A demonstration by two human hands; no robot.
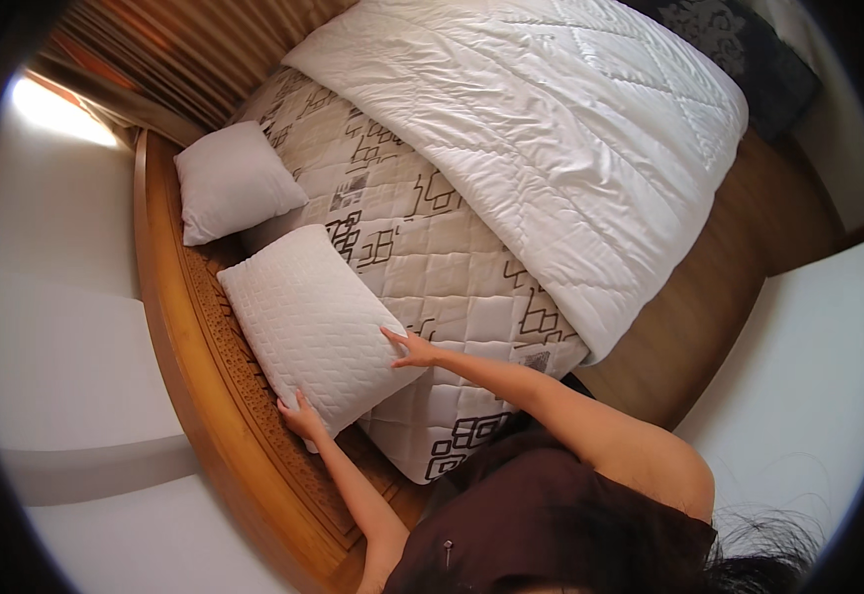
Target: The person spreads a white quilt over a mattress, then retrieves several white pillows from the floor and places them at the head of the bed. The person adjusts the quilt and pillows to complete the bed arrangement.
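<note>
A white quilted pillow (308, 322) lies at the head of the bed, against the carved wooden headboard. My left hand (303, 418) is at its near left corner, thumb over the top and fingers along the headboard side, closed on that corner. On the pillow's right edge rests my right hand (412, 348), its fingers spread apart over the cover. Beyond it a second, smoother white pillow (239, 183) leans toward the headboard. Beneath both is a beige mattress (432, 247) with dark geometric patterns.
A white quilted comforter (551, 148) is folded back over the far and right part of the bed. The wooden headboard (219, 436) curves along the left by a white wall. Brown curtains (194, 49) hang at the far left. Wooden floor (689, 297) shows at the right.
</note>
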